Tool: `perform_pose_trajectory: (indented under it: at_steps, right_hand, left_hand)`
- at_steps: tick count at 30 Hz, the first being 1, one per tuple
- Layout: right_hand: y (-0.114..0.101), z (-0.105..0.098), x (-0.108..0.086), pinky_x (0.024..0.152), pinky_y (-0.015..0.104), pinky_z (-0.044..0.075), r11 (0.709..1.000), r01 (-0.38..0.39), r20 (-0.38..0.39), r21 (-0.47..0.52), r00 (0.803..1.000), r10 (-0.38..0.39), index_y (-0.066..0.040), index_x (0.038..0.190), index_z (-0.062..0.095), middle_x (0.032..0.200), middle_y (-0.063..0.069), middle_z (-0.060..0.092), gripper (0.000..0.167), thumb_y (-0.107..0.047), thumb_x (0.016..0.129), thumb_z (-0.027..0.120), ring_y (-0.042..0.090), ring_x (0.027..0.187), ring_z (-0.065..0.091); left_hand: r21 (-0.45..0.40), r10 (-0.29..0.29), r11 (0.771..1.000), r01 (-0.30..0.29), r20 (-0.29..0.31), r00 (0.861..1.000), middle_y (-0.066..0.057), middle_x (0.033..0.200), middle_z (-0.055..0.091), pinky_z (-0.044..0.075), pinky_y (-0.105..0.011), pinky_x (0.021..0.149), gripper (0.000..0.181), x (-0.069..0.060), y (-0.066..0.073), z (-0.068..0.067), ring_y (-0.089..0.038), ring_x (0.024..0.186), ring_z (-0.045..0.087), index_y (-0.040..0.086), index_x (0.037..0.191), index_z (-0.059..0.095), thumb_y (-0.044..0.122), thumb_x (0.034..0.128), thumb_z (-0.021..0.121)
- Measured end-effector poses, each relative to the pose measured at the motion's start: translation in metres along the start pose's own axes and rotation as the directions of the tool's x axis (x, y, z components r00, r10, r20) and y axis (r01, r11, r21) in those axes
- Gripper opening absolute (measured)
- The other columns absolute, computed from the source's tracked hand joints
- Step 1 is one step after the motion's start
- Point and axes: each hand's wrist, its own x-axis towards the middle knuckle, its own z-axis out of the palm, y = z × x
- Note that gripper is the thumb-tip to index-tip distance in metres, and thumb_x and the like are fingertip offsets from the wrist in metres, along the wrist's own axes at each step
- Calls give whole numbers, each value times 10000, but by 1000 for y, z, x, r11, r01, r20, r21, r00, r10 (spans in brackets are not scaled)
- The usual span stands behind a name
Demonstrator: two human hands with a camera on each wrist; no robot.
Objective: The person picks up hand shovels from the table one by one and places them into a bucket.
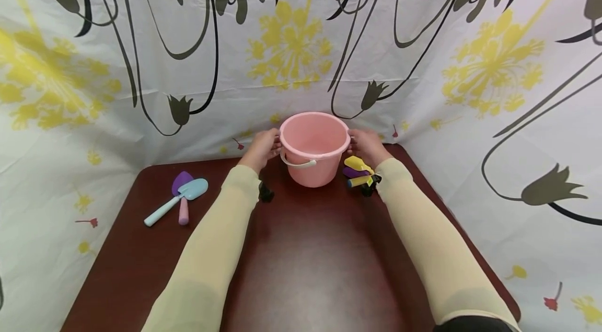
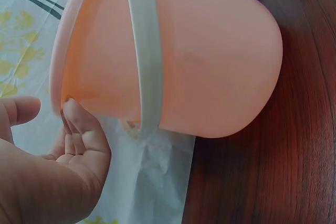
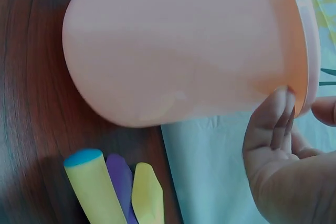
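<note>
A pink bucket [image 1: 314,167] stands upright near the far edge of the dark red table [image 1: 310,264], its pale handle [image 1: 301,163] hanging across the front. At its left side my left hand [image 1: 264,148] has curled fingers hooked beneath the rim; in the left wrist view the thumb [image 2: 23,109] is off the rim. On the opposite side my right hand [image 1: 369,146] holds the rim likewise, fingertips [image 3: 281,98] tucked under it and the thumb just outside. The bucket's visible inside shows nothing in it.
On the left lie a light blue trowel [image 1: 164,210] and a purple trowel with a pink handle [image 1: 183,213], crossed. Close to the right forearm are a yellow tool [image 1: 356,163], a purple one [image 1: 354,172] and a blue-ended yellow handle [image 1: 359,181]. Patterned white sheeting [image 1: 301,96] rises behind.
</note>
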Motion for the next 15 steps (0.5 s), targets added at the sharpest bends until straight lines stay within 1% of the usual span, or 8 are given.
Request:
perform_pose_trajectory:
  at_steps: [4, 8, 12, 15]
  right_hand:
    - [3, 2, 3, 836, 301, 588, 999, 29, 18, 27, 999, -29, 96, 1451, 568, 960, 71, 637, 474, -284, 1169, 560, 129, 759, 624]
    - [4, 3, 5, 832, 309, 582, 998, 35, 5, 53, 999, -35, 112, 1433, 570, 906, 52, 634, 462, -256, 1155, 579, 132, 747, 608]
    - [5, 3, 6, 757, 268, 591, 996, 20, -6, 83, 1000, -20, 100, 1435, 589, 982, 107, 658, 440, -228, 1142, 600, 138, 738, 621]
    - [7, 4, 6, 697, 237, 589, 995, 23, -23, 99, 1000, -20, 94, 1432, 609, 1043, 156, 668, 423, -212, 1140, 604, 141, 727, 638]
  left_hand:
    - [-27, 17, 999, -17, 9, 1000, -76, 1000, 626, 576, -354, 1006, 310, -1, 0, 4, -165, 868, 619, -23, 1305, 647, 198, 1092, 599]
    - [-54, 26, 998, -25, 9, 1000, -69, 971, 608, 590, -315, 952, 280, -2, 0, 7, -148, 828, 608, -32, 1292, 653, 145, 1080, 603]
    - [-88, 15, 996, -15, -2, 1000, -72, 981, 605, 596, -298, 910, 225, -1, -3, 7, -154, 839, 613, -12, 1250, 663, 115, 1072, 612]
    - [-107, 18, 994, -19, -2, 1000, -79, 996, 601, 595, -303, 901, 232, 1, -5, 7, -162, 853, 609, -17, 1259, 670, 98, 1066, 616]
